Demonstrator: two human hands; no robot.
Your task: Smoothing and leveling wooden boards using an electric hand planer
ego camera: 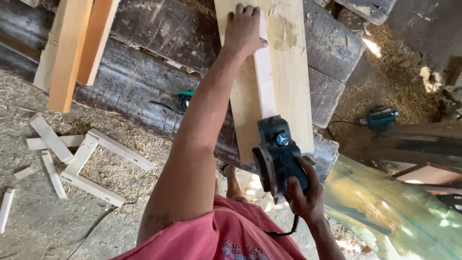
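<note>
My left hand [243,28] presses down on the far end of a narrow pale wooden strip [265,82] that lies along a wide light plank [293,72]. The fingers curl over the strip and hold it. My right hand [303,192] grips the handle of a dark blue electric planer [275,154], which rests on the near end of the strip. A black cord [288,231] hangs from the planer beside my red shirt. The plank lies on dark heavy timbers [159,62].
Short white wood offcuts [82,159] lie scattered on the sawdust-covered floor at left. Two light boards [72,48] lean at upper left. Another teal power tool [381,117] sits on the ground at right, and a small teal tool [185,99] lies by the timbers. A greenish log [385,212] is at lower right.
</note>
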